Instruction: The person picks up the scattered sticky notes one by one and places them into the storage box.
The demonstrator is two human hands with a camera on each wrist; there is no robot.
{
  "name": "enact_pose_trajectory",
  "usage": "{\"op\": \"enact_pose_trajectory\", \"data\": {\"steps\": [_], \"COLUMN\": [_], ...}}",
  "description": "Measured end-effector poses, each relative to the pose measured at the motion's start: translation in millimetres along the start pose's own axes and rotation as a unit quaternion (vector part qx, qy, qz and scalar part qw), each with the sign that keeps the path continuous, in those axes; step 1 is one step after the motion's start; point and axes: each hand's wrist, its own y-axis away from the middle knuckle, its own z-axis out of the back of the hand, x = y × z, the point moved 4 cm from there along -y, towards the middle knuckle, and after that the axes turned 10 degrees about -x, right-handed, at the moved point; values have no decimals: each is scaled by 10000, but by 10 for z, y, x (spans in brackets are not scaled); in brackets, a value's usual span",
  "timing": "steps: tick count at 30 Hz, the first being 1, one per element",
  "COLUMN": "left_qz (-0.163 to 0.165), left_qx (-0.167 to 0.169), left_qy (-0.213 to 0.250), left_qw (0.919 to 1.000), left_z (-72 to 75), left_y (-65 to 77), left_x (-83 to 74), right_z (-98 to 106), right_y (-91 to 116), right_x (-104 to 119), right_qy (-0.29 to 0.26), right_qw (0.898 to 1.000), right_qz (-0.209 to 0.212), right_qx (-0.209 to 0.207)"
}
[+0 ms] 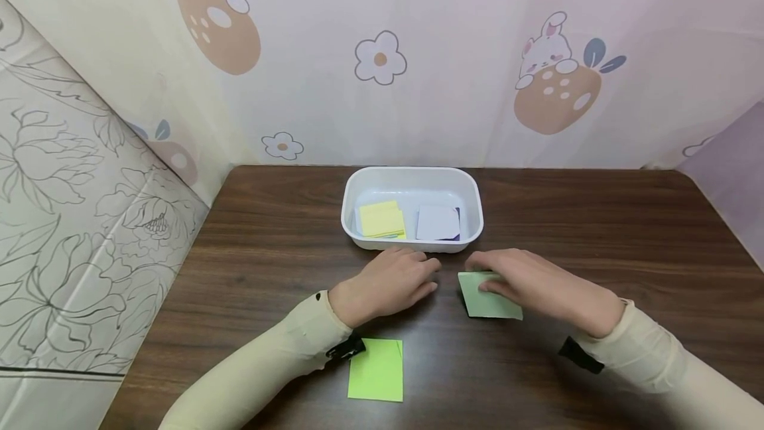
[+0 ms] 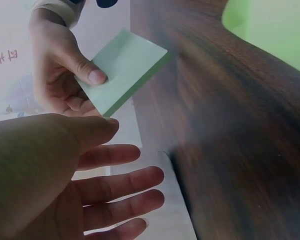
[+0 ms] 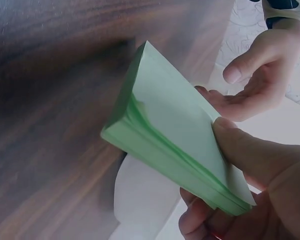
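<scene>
My right hand point(image 1: 525, 282) holds a pale green sticky note pad point(image 1: 491, 298) by its edge, thumb on the top face and fingers beneath, as the right wrist view shows. The pad point(image 3: 175, 120) is tilted over the table, a few sheets parting along one side. To its left, my left hand point(image 1: 390, 282) holds nothing; its fingers point(image 2: 125, 182) are loosely extended just in front of the white tray point(image 1: 412, 244). A bright yellow-green sticky note pad point(image 1: 376, 371) lies on the table beside my left wrist.
Inside the tray at the back sit yellow sticky notes point(image 1: 382, 219) on the left and a whitish pad point(image 1: 438, 223) on the right, with a dark purple edge beneath. The brown wooden table point(image 1: 268, 217) meets a patterned wall covering point(image 1: 453, 105) behind.
</scene>
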Motion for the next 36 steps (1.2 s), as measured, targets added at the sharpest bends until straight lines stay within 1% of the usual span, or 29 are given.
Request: {"op": "enact_pose_trajectory", "data": {"steps": [6, 12, 17, 23, 26, 32, 36], "left_qz": [-54, -82, -91, -80, -83, -79, -68], "left_qx": [-26, -87, -141, -172, -191, -161, -159], "left_qy": [-9, 48, 39, 13, -9, -66, -49], "left_qw": [10000, 9999, 9999, 9998, 9998, 9998, 9998], "left_z": [35, 55, 92, 133, 149, 179, 192], "left_y": [-32, -48, -60, -85, -89, -93, -101], "left_x": [-13, -10, -17, -18, -19, -16, -9], "right_z": [71, 133, 171, 226, 250, 297, 332], "right_y": [-5, -6, -20, -37, -44, -64, -79], "right_x": [-25, -36, -40, -24, -18, -9, 6], "right_qy": [-29, 28, 91, 9, 12, 120, 85], "right_qw": [9999, 9998, 9996, 9995, 9995, 9986, 9982], "right_qz": [-108, -124, -224, -270, -235, -100, 5], "right_qx": [-10, -151, -128, -149, -220, -502, -595]}}
